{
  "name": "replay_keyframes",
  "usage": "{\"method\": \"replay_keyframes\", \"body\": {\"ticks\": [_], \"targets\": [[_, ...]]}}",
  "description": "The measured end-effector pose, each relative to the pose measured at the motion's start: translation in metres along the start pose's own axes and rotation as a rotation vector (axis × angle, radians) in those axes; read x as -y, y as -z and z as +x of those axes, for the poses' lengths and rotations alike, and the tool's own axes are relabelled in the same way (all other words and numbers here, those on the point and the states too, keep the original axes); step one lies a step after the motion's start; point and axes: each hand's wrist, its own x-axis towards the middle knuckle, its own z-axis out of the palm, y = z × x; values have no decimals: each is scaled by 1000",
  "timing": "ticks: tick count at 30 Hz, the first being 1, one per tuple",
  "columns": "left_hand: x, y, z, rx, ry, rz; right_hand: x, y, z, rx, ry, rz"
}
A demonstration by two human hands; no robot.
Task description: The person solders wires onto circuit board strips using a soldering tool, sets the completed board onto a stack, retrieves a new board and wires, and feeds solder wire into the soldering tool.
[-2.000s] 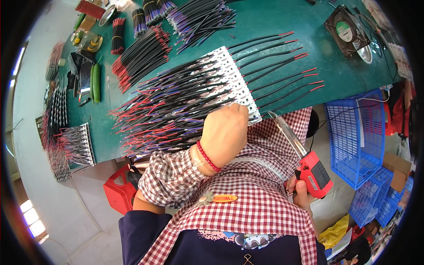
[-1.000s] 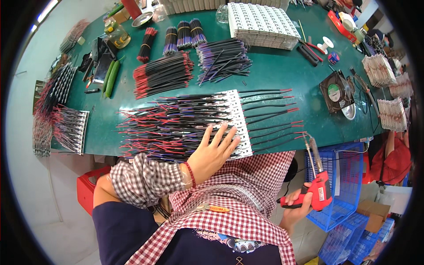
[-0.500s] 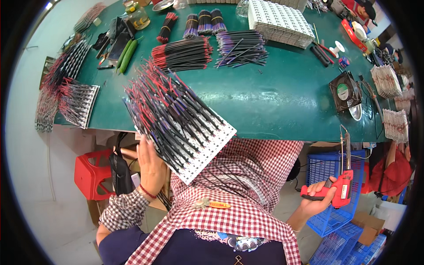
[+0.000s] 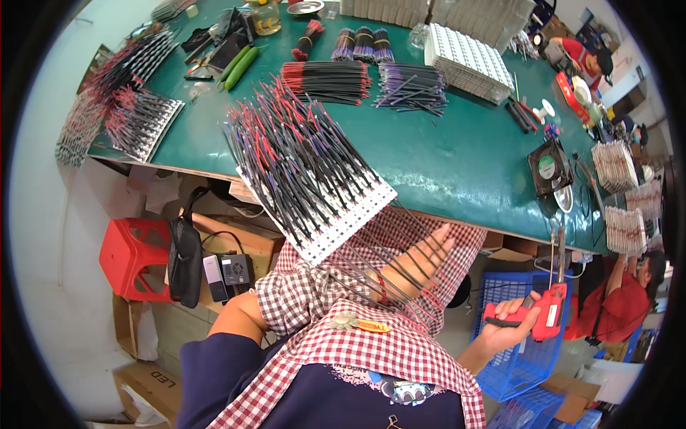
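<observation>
My right hand (image 4: 506,322) is closed round the handle of a red soldering gun (image 4: 549,313), its tip pointing up beside the table edge. My left hand (image 4: 421,259) reaches across my lap, fingers stretched out, with thin black wires (image 4: 389,277) passing over it. Whether any wire is gripped I cannot see, but the fingers look straight. Left of that hand, a white board (image 4: 343,223) with rows of black, red and purple wires (image 4: 293,157) rests tilted over the table's front edge, its near corner above my lap.
On the green table (image 4: 457,164) lie bundles of red-tipped wires (image 4: 325,82) and purple wires (image 4: 411,87), a stack of white boards (image 4: 468,61), two cucumbers (image 4: 241,68) and a fan (image 4: 549,166). A red stool (image 4: 132,257) and blue crates (image 4: 511,357) stand below. Another person (image 4: 614,300) sits at the right.
My left hand has left the board's left edge and moved right, across my lap under the loose wires. The soldering gun stays in my right hand. The whole view has shifted.
</observation>
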Motion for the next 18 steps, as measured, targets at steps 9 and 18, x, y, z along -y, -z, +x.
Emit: {"method": "replay_keyframes", "body": {"ticks": [9,18], "targets": [[-49,183,33,-728,146,-860,-4,5,-10,-87,-14,-24],[-109,178,-36,-953,-135,271,-5,0,-3,-61,0,-5]]}}
